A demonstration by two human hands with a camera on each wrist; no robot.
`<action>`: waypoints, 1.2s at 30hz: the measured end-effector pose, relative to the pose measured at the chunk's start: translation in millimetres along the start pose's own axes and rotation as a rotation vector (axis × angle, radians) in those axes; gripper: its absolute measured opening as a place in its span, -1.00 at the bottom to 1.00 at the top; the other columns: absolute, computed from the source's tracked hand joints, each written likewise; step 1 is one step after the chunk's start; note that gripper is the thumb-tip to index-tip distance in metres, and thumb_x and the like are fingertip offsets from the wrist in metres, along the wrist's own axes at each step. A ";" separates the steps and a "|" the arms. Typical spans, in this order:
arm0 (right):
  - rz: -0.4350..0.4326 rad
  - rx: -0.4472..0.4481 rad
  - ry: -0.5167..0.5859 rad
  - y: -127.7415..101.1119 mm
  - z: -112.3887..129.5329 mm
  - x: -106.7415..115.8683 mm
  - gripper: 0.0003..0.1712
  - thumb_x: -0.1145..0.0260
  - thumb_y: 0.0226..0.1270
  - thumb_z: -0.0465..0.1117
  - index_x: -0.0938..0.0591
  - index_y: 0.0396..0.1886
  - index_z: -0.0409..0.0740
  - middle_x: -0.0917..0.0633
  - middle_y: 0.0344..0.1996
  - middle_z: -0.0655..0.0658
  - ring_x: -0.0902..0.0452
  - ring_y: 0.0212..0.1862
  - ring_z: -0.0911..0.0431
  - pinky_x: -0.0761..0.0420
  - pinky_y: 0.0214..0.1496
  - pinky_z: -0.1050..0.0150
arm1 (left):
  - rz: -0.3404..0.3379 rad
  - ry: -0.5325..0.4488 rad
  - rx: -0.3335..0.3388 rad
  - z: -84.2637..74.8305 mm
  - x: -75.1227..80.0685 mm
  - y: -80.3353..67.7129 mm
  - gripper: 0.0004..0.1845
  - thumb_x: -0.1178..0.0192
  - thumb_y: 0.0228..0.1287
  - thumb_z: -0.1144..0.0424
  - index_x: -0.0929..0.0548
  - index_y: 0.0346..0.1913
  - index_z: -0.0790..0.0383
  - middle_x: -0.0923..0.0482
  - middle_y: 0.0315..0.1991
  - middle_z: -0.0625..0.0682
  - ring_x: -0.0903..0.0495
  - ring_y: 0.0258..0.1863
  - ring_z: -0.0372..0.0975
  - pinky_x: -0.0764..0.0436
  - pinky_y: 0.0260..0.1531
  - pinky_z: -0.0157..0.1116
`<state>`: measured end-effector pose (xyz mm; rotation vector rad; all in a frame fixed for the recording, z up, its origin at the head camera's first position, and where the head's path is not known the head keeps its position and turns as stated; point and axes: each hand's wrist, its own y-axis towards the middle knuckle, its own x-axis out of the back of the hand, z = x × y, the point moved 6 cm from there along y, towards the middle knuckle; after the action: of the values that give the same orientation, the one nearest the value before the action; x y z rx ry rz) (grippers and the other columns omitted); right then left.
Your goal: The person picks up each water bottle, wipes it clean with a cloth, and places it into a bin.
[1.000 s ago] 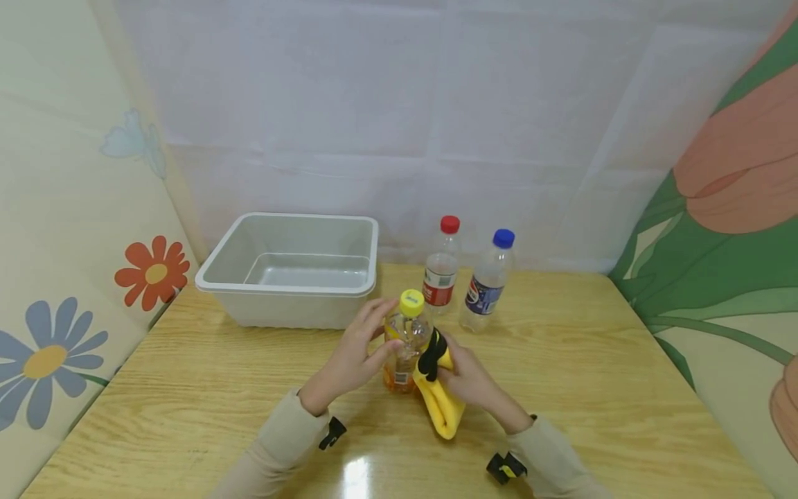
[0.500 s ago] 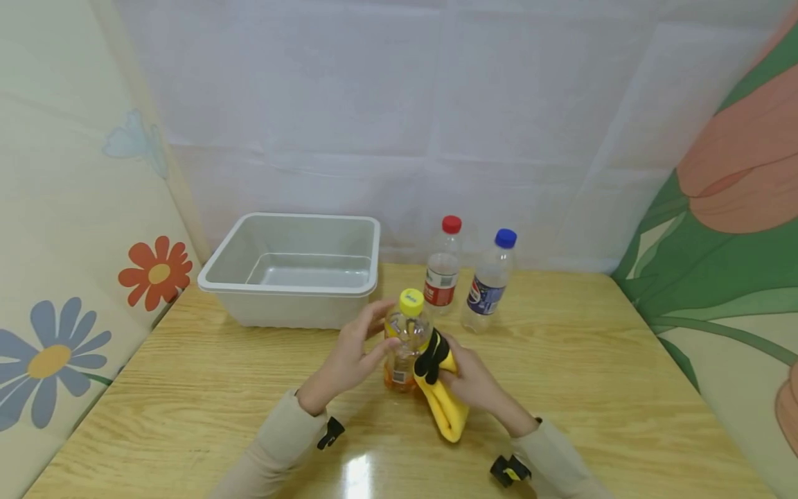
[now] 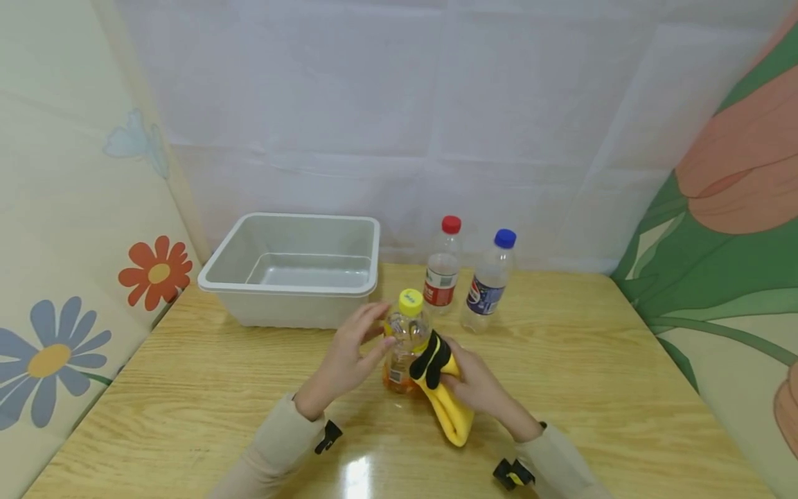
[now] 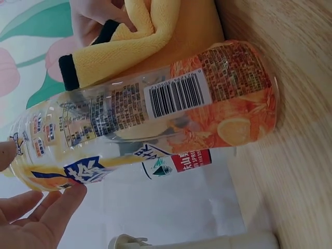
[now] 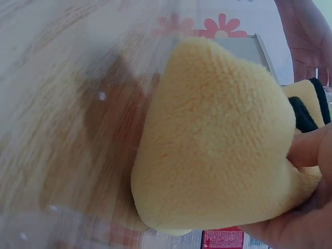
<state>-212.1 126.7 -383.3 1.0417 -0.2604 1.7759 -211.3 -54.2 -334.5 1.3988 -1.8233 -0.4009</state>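
An upright clear plastic bottle (image 3: 405, 339) with a yellow cap and an orange-fruit label stands on the wooden table. My left hand (image 3: 343, 360) holds its upper part from the left, thumb on the near side and fingers on the far side; the fingertips (image 4: 75, 192) meet the bottle near its shoulder. My right hand (image 3: 476, 384) grips a folded yellow plush cloth (image 3: 451, 412) with black edging. The cloth's upper end lies against the bottle's right side, and its lower fold hangs toward the table's front. In the right wrist view, the cloth (image 5: 218, 145) hides most of the bottle.
A light grey plastic tub (image 3: 299, 308) stands at the back left. Behind the held bottle are a red-capped bottle (image 3: 439, 287) and, to its right, a blue-capped bottle (image 3: 485, 294). A white sheet (image 3: 374, 104) hangs behind the table.
My right hand and the cloth have shifted slightly right and toward me, with the cloth's black-edged end lower on the bottle. My left hand has drawn back slightly left; the bottle stays in place.
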 end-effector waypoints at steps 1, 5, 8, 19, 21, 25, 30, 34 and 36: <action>0.003 -0.003 0.000 -0.2 -0.4 -0.3 -0.34 -0.27 0.03 -0.51 -0.33 0.20 -0.34 -0.58 -0.05 -0.29 -0.52 -0.09 -0.07 -0.54 -0.05 0.01 | 0.002 -0.004 0.004 0.1 -0.6 -0.4 -0.44 -0.20 0.13 0.44 -0.30 0.21 0.47 -0.36 0.10 0.28 -0.44 0.04 0.07 -0.53 -0.03 -0.28; 0.010 -0.024 0.004 -1.2 -0.9 -0.2 -0.34 -0.27 0.04 -0.51 -0.32 0.20 -0.33 -0.58 -0.06 -0.28 -0.53 -0.11 -0.04 -0.55 -0.09 0.04 | -0.007 -0.008 0.032 0.3 -3.0 -1.2 -0.39 -0.23 0.11 0.42 -0.27 0.22 0.47 -0.35 0.12 0.28 -0.42 0.06 0.07 -0.53 -0.02 -0.25; 0.010 -0.038 0.007 -2.4 -0.9 0.7 -0.34 -0.27 0.03 -0.51 -0.33 0.20 -0.31 -0.59 -0.06 -0.27 -0.53 -0.12 -0.01 -0.56 -0.10 0.06 | -0.018 -0.005 0.064 0.3 -5.6 -0.3 -0.37 -0.24 0.09 0.44 -0.25 0.22 0.52 -0.34 0.13 0.32 -0.41 0.07 0.08 -0.52 -0.02 -0.22; -0.032 -0.006 -0.014 -8.2 4.3 5.6 -0.34 -0.30 -0.01 -0.51 -0.38 0.17 -0.30 -0.59 -0.06 -0.25 -0.53 -0.13 0.00 -0.55 -0.09 0.05 | -0.007 -0.015 0.091 -32.0 -5.1 12.7 -0.37 -0.25 0.04 0.52 -0.23 0.16 0.65 -0.30 0.09 0.45 -0.40 0.02 0.20 -0.52 -0.02 -0.06; -0.035 -0.003 -0.021 -9.0 5.0 6.1 -0.34 -0.31 -0.01 -0.50 -0.37 0.18 -0.31 -0.59 -0.06 -0.26 -0.53 -0.12 -0.02 -0.55 -0.09 0.04 | -0.005 -0.010 0.099 -25.1 -7.8 12.5 -0.36 -0.27 0.03 0.49 -0.24 0.17 0.61 -0.30 0.11 0.41 -0.39 0.04 0.17 -0.52 -0.02 -0.05; -0.033 0.003 -0.033 -10.2 6.5 6.4 -0.35 -0.31 -0.02 -0.51 -0.38 0.16 -0.35 -0.60 -0.07 -0.28 -0.54 -0.11 -0.06 -0.55 -0.06 0.01 | 0.000 0.016 0.098 -4.7 -13.6 9.9 -0.33 -0.29 0.06 0.39 -0.25 0.22 0.48 -0.32 0.13 0.32 -0.40 0.07 0.10 -0.52 -0.02 -0.08; -0.032 -0.001 -0.026 -11.7 7.5 8.2 -0.37 -0.31 -0.01 -0.51 -0.40 0.15 -0.35 -0.61 -0.09 -0.28 -0.55 -0.13 -0.04 -0.57 -0.09 0.04 | 0.003 0.038 0.070 5.9 -15.5 8.1 -0.32 -0.28 0.10 0.29 -0.24 0.25 0.39 -0.34 0.15 0.25 -0.41 0.08 0.03 -0.54 -0.04 -0.13; -0.042 -0.025 -0.011 -13.2 3.3 10.6 -0.36 -0.30 -0.02 -0.52 -0.39 0.15 -0.33 -0.61 -0.09 -0.26 -0.55 -0.16 0.00 -0.58 -0.14 0.10 | 0.005 0.026 0.093 6.7 -16.4 8.8 -0.30 -0.28 0.10 0.31 -0.21 0.26 0.41 -0.32 0.16 0.26 -0.39 0.10 0.03 -0.53 -0.03 -0.12; -0.052 -0.046 0.006 -13.9 0.3 12.4 -0.35 -0.30 -0.03 -0.54 -0.39 0.15 -0.32 -0.60 -0.08 -0.26 -0.54 -0.15 0.01 -0.57 -0.13 0.10 | 0.004 0.013 0.098 6.5 -17.3 9.6 -0.30 -0.28 0.08 0.37 -0.20 0.25 0.47 -0.32 0.15 0.31 -0.39 0.09 0.09 -0.52 -0.03 -0.06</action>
<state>-201.6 141.1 -377.8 1.0016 -0.2671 1.7187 -221.1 -36.5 -339.1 1.4602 -1.8561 -0.3033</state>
